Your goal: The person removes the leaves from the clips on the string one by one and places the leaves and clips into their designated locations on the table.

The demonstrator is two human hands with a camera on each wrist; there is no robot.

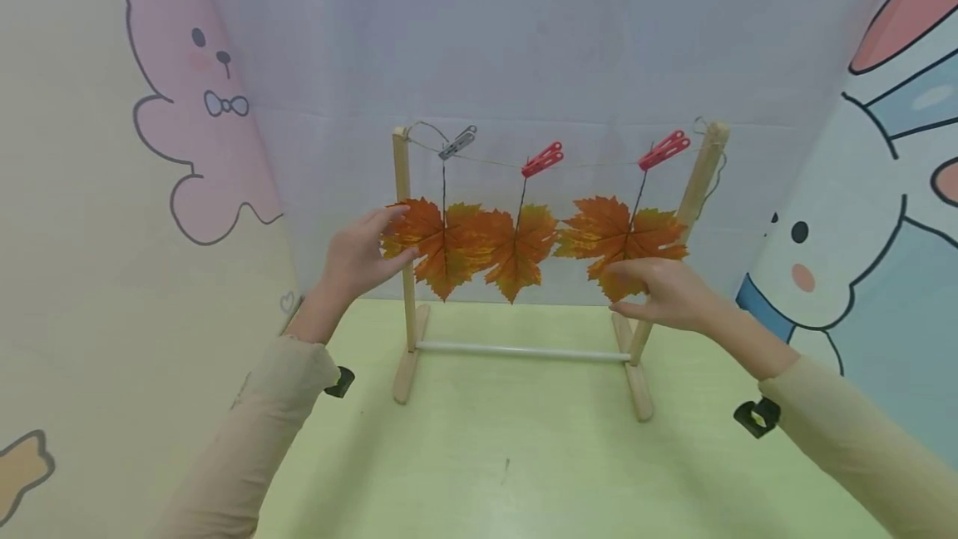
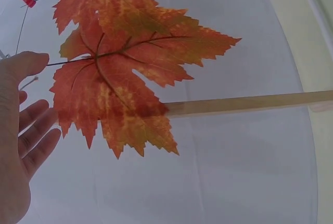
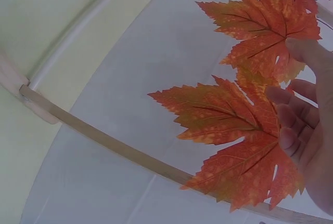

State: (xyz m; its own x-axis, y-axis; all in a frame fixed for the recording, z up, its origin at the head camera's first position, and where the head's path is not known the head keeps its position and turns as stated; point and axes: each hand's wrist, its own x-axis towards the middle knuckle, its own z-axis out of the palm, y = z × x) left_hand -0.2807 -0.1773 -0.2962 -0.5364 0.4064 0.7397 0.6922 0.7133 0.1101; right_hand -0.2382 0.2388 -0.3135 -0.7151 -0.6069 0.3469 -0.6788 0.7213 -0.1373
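Note:
Three orange-green artificial maple leaves hang by dark stems from a string: the left leaf (image 1: pixel 443 256), the middle leaf (image 1: pixel 518 252) and the right leaf (image 1: pixel 609 231). A grey clothespin (image 1: pixel 457 143) clips the left stem, a red clothespin (image 1: pixel 542 160) the middle one, another red clothespin (image 1: pixel 664 150) the right one. My left hand (image 1: pixel 362 252) is beside the left leaf's outer edge, thumb and fingers spread apart. By the right leaf's lower edge is my right hand (image 1: pixel 669 294), thumb apart from loosely bent fingers. Whether either hand touches its leaf I cannot tell.
The string is tied between two wooden posts, the left post (image 1: pixel 402 165) and the right post (image 1: pixel 702 177). A white rod (image 1: pixel 524 351) joins their feet on the light green table (image 1: pixel 479 456). A pale cloth (image 1: pixel 509 48) hangs behind; cartoon-printed panels flank both sides.

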